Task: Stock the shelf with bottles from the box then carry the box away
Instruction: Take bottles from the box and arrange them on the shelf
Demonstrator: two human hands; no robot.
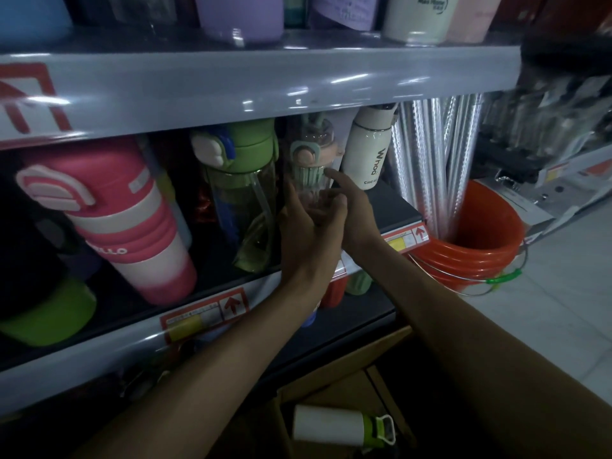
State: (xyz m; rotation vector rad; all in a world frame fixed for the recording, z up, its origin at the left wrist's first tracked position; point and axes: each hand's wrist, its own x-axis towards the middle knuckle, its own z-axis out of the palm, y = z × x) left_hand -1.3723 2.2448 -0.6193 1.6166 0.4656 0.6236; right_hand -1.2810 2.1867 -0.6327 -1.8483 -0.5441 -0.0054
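We've got both hands on the clear bottle w/ pale green-and-pink lid (311, 154). It stands upright on the grey metal shelf (212, 329), its top just under the shelf board above.

Our left hand (308, 233) wraps the clear bottle's lower body from the left, fingers curled round it. Our right hand (352, 210) comes in from the right. Its index finger is straight, tip touching the ribbed green collar under the lid, and the other fingers curl vs. the bottle's front. So both hands are clamped on that one bottle.

Everything else, relative to the clear bottle:
- Immed. left: a green-lidded bottle (241, 180), see-through, w/ a blue latch and a straw inside. Too dim to tell if the two touch.
- Further left: a pink-and-white ribbed bottle (132, 226), looks tilted.
- Just right, slightly behind: a white flask w/ black lettering (367, 150), upright.
- Well right, past the shelf end: an orange plastic bucket (480, 250) w/ a wire handle. Shiny silver rolls (437, 154) stand upright in it.
- Below, toward us: a brown cardboard box (344, 376), open. A white bottle w/ green cap (328, 425) lies on its side inside, cap pointing right.
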